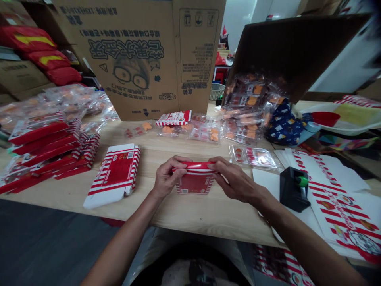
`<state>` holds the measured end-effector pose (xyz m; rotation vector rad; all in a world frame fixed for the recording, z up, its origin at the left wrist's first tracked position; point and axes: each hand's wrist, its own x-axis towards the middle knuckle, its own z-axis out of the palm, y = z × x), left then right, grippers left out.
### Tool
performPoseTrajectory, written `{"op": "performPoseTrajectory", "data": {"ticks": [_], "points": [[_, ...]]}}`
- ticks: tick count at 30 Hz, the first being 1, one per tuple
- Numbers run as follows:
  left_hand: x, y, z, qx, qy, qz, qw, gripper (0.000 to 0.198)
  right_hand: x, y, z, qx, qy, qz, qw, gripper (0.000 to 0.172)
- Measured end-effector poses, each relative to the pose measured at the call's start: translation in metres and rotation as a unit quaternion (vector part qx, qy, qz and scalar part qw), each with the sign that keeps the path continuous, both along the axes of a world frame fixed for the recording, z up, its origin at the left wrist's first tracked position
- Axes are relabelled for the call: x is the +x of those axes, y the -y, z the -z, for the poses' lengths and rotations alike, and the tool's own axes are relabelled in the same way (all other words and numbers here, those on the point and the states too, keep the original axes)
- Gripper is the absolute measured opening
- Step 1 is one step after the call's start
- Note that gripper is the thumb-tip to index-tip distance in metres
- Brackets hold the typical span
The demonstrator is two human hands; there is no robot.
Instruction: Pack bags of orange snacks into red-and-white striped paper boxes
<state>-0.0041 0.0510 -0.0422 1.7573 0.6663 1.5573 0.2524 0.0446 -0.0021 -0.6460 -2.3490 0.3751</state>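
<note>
Hands (pixel 167 174) (pixel 235 180) (narrow pinch) on box (pixel 195 181)

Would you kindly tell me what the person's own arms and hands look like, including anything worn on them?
The left hand and right hand are ungloved, with slim, tapering fingers. The left forearm and right forearm show no sleeves, and neither wrist shows a watch or bracelet. Whether there are rings is too small to tell.

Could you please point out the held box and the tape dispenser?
Held box (pixel 195 182), head view: on its broad red face.
Tape dispenser (pixel 291 192), head view: on its black body.
</note>
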Motion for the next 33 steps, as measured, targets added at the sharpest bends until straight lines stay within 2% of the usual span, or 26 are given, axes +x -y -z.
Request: {"op": "performPoseTrajectory", "data": {"ticks": [3,6,8,10,12,14,16,17,18,19,21,22,23,24,26,28,33], "points": [[-0.006,-0.002,-0.009,0.035,-0.043,-0.001,0.998,0.008,0.004,-0.003,0.003,0.016,-0.02,-0.003,1.0,0.022],[-0.01,0.001,-0.032,0.09,-0.163,-0.015,0.982,0.007,0.005,-0.007,0.005,-0.007,-0.052,-0.01,0.999,0.017],[-0.008,0.002,-0.049,0.154,-0.295,-0.025,0.943,0.011,0.002,-0.007,0.006,-0.016,-0.076,-0.014,0.997,0.012],[-0.001,0.003,-0.06,0.228,-0.393,-0.032,0.89,0.025,-0.003,-0.003,0.005,-0.008,-0.098,-0.006,0.995,0.01],[0.011,0.004,-0.063,0.283,-0.415,-0.053,0.863,0.03,-0.005,0.006,0.003,0.001,-0.12,0.02,0.993,0.013],[0.024,0.004,-0.062,0.314,-0.391,-0.081,0.861,0.027,0.003,0.017,-0.001,-0.001,-0.127,0.058,0.99,0.018],[0.037,0.002,-0.058,0.323,-0.362,-0.096,0.869,0.027,0.027,0.028,-0.003,-0.016,-0.119,0.14,0.983,0.03],[0.043,0.0,-0.055,0.319,-0.351,-0.097,0.875,0.029,0.045,0.034,-0.002,-0.029,-0.121,0.209,0.97,0.036],[0.049,-0.004,-0.053,0.315,-0.337,-0.092,0.883,0.031,0.067,0.041,0.001,-0.053,-0.133,0.303,0.942,0.039],[0.055,-0.007,-0.05,0.31,-0.326,-0.08,0.89,0.033,0.091,0.048,0.005,-0.084,-0.154,0.408,0.896,0.038],[0.067,-0.012,-0.046,0.305,-0.311,-0.052,0.899,0.032,0.139,0.064,0.019,-0.165,-0.203,0.588,0.766,0.028],[0.073,-0.013,-0.044,0.304,-0.31,-0.038,0.9,0.03,0.16,0.071,0.027,-0.201,-0.217,0.63,0.718,0.021],[0.077,-0.013,-0.043,0.302,-0.312,-0.029,0.9,0.027,0.177,0.076,0.037,-0.237,-0.228,0.653,0.682,0.015],[0.08,-0.012,-0.043,0.3,-0.318,-0.027,0.899,0.025,0.189,0.079,0.046,-0.271,-0.238,0.658,0.661,0.009],[0.084,-0.007,-0.045,0.303,-0.331,-0.032,0.893,0.019,0.202,0.08,0.06,-0.332,-0.262,0.642,0.639,0.003],[0.085,-0.001,-0.049,0.312,-0.341,-0.038,0.886,0.016,0.203,0.075,0.067,-0.379,-0.298,0.619,0.62,0.011],[0.085,0.008,-0.056,0.314,-0.341,-0.017,0.886,0.015,0.196,0.072,0.063,-0.402,-0.393,0.577,0.593,0.016]]}}
